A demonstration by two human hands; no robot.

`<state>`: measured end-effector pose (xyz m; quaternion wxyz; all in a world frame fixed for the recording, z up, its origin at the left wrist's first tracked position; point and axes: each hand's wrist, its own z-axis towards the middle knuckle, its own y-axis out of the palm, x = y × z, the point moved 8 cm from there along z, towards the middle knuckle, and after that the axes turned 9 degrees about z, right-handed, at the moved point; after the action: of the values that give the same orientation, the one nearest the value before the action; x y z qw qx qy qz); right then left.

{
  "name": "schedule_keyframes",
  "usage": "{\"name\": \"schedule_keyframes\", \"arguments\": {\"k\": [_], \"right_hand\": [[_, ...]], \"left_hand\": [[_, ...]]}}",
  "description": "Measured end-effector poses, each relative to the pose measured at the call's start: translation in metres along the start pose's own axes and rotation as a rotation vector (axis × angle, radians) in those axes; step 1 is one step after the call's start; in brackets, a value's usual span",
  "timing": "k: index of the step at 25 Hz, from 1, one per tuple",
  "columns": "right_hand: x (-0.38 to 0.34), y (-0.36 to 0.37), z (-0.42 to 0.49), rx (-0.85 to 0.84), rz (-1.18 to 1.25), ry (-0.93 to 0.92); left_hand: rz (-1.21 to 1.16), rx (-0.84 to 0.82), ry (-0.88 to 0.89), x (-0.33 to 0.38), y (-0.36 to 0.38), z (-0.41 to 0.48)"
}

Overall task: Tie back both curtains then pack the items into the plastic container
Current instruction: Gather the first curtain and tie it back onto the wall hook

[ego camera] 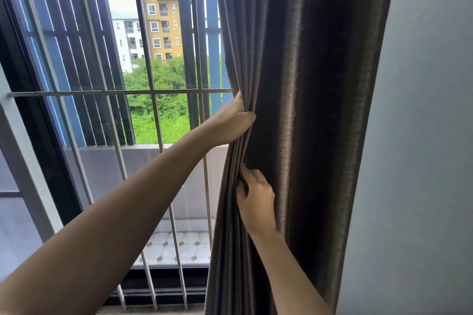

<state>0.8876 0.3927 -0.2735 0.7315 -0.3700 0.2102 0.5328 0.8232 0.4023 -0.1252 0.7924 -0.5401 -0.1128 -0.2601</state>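
Head view. The curtain hangs at the right side of the window, drawn into tight vertical folds. The fabric is dark brown-grey with a dull sheen. Its long axis runs top to bottom, with the lower part a little further left than the upper. Both the top and the hem are out of frame. Its right edge lies against the grey wall, and its left edge stands in front of the pale grille.

The left hand grips the curtain's left edge at mid-height, fingers curled round the outer folds. The right hand is lower on the same edge and apart from the left. Its fingers are tucked into the folds and pinch a pleat.

Beyond the grille there is a balcony with a tiled floor, trees and a yellow building.
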Motion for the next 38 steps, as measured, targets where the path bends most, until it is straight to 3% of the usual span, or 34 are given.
{"name": "schedule_keyframes", "arguments": {"k": [3, 4, 7, 8, 9, 12, 15, 18, 29, 33, 34, 35, 37, 38], "right_hand": [[-0.005, -0.003, -0.001, -0.103, 0.007, 0.02], [-0.013, -0.013, 0.001, -0.066, -0.01, -0.021], [-0.049, -0.081, 0.019, 0.432, -0.074, -0.211], [-0.054, -0.1, 0.031, 0.528, -0.051, -0.187], [-0.056, -0.112, 0.049, 0.518, -0.002, -0.129], [-0.042, -0.106, 0.094, 0.263, 0.045, 0.05], [-0.022, -0.073, 0.08, 0.088, -0.137, 0.032], [0.006, -0.035, 0.036, -0.057, -0.093, 0.031], [0.006, -0.004, 0.018, -0.22, -0.063, 0.041], [0.001, 0.003, 0.012, -0.464, -0.037, 0.072], [-0.004, -0.005, 0.013, -0.446, -0.007, 0.019], [-0.013, -0.025, 0.022, -0.292, -0.015, -0.073], [-0.03, -0.095, 0.036, 0.288, -0.132, -0.211], [-0.034, -0.133, 0.039, 0.548, -0.123, -0.191]], "left_hand": [[0.088, 0.077, 0.033, 0.0, -0.001, 0.0], [0.128, 0.126, 0.032, -0.001, -0.003, 0.0], [0.127, 0.166, -0.02, -0.006, -0.008, -0.002], [0.121, 0.15, -0.035, -0.006, -0.009, -0.004], [0.121, 0.138, -0.041, -0.005, -0.009, -0.005], [0.138, 0.119, -0.027, -0.001, -0.009, -0.01], [0.138, 0.112, -0.033, -0.003, -0.009, -0.009], [0.151, 0.079, -0.043, -0.005, -0.007, -0.004], [0.059, 0.052, 0.009, 0.006, 0.008, 0.002], [0.211, 0.192, -0.008, 0.0, 0.002, 0.002], [0.22, 0.194, -0.03, -0.003, 0.002, 0.004], [0.216, 0.183, -0.052, -0.005, 0.002, 0.005], [0.191, 0.157, -0.072, -0.006, 0.002, 0.005], [0.175, 0.149, -0.065, -0.004, 0.003, 0.005]]}}
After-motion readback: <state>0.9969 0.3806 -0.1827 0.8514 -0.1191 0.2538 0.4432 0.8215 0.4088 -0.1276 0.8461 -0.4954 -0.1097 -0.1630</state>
